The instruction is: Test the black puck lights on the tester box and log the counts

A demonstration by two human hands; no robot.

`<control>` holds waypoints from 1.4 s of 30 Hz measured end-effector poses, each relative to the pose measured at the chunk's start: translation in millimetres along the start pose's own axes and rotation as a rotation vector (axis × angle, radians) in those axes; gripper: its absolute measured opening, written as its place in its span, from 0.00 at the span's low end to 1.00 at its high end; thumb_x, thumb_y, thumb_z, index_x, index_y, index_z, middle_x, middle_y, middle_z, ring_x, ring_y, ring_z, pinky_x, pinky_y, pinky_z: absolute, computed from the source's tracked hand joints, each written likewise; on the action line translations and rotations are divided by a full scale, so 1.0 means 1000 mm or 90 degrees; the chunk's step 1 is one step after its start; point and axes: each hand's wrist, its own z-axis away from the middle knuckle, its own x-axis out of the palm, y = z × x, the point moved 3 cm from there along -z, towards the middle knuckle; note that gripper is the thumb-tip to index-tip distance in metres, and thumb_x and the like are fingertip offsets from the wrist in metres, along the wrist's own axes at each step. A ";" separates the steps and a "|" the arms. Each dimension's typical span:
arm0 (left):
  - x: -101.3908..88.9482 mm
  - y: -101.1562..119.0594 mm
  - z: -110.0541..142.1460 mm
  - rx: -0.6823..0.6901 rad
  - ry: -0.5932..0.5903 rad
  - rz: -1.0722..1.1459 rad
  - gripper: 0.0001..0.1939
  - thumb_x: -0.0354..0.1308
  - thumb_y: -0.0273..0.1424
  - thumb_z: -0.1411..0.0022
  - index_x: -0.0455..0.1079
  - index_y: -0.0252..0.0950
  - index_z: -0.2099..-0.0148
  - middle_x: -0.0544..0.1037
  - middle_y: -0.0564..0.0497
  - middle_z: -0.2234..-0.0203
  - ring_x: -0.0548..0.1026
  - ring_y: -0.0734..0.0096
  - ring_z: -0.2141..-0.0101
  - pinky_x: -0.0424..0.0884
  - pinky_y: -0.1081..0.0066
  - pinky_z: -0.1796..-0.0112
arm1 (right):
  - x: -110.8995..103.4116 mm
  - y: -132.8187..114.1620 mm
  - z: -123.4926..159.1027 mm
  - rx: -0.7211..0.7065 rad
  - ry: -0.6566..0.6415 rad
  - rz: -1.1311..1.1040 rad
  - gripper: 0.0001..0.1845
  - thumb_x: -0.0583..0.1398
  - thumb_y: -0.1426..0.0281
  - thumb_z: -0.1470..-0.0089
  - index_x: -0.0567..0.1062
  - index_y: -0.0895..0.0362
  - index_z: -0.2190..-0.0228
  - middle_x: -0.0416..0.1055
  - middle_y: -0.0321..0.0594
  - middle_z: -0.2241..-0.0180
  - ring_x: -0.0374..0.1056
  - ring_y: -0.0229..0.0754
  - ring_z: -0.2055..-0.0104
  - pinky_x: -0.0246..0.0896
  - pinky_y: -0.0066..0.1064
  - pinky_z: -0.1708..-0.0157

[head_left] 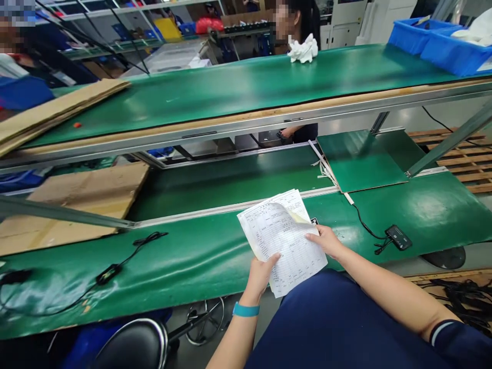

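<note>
"What did the two hands have between them?"

"A stack of printed sheets [286, 246]. The left hand [262, 274] gripped it at the lower left edge, thumb lying flat on the print, and the right hand [326, 241] gripped the right edge, its thumb also on top."

"And the other fingers?"

"Closed on the paper from behind, as far as I could see; the pages hid most of them on the left."

"Where was the stack, exactly?"

"In front of the person's dark blue shirt [330, 323], above the near part of the green surface [200, 251]. The top page bowed upward near the far edge, and a yellowish patch showed under the curl."

"Anything on that surface?"

"To the right of the papers, a black device [398, 237] with a cable. Well off to the left, a thin black cord [132, 256] with a small box along it."

"What about higher up?"

"A green shelf [215, 92] ran across, with a crumpled white bundle [303, 49] near its far edge and blue bins [453, 48] at the right end."

"And the wrist?"

"A teal band [246, 309] circled the left one. Below, a round black stool [132, 346] stood by the surface's front edge."
</note>
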 end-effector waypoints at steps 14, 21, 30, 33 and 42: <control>0.001 0.009 -0.003 0.043 -0.020 0.103 0.30 0.65 0.46 0.39 0.73 0.34 0.41 0.74 0.41 0.40 0.71 0.53 0.39 0.64 0.54 0.36 | -0.039 0.002 0.002 0.023 0.135 -0.139 0.26 0.72 0.49 0.60 0.81 0.56 0.67 0.81 0.42 0.67 0.75 0.47 0.64 0.71 0.39 0.60; 0.007 0.022 0.006 -0.006 -0.029 0.208 0.32 0.71 0.42 0.46 0.75 0.32 0.43 0.76 0.38 0.42 0.75 0.49 0.43 0.68 0.50 0.39 | -0.048 -0.005 0.017 0.041 0.106 -0.162 0.25 0.72 0.52 0.58 0.81 0.56 0.63 0.82 0.44 0.63 0.78 0.50 0.60 0.73 0.45 0.53; 0.021 0.054 0.024 0.013 -0.078 0.188 0.37 0.73 0.40 0.47 0.71 0.32 0.38 0.74 0.35 0.41 0.73 0.45 0.41 0.70 0.48 0.41 | -0.054 -0.020 0.051 0.037 0.105 -0.194 0.24 0.73 0.55 0.55 0.81 0.56 0.59 0.82 0.46 0.59 0.78 0.53 0.55 0.71 0.49 0.47; 0.026 0.058 0.026 0.016 -0.100 0.182 0.38 0.73 0.39 0.47 0.70 0.32 0.36 0.74 0.35 0.41 0.73 0.44 0.41 0.71 0.48 0.42 | -0.057 -0.026 0.066 0.014 0.123 -0.207 0.24 0.73 0.54 0.56 0.81 0.57 0.61 0.82 0.46 0.60 0.77 0.53 0.55 0.71 0.49 0.47; 0.049 0.075 0.027 0.038 -0.112 0.134 0.37 0.76 0.37 0.52 0.73 0.31 0.41 0.77 0.37 0.43 0.73 0.46 0.42 0.72 0.51 0.42 | -0.071 -0.025 0.094 -0.038 0.192 -0.188 0.27 0.72 0.51 0.57 0.82 0.56 0.60 0.82 0.46 0.57 0.77 0.54 0.53 0.70 0.49 0.47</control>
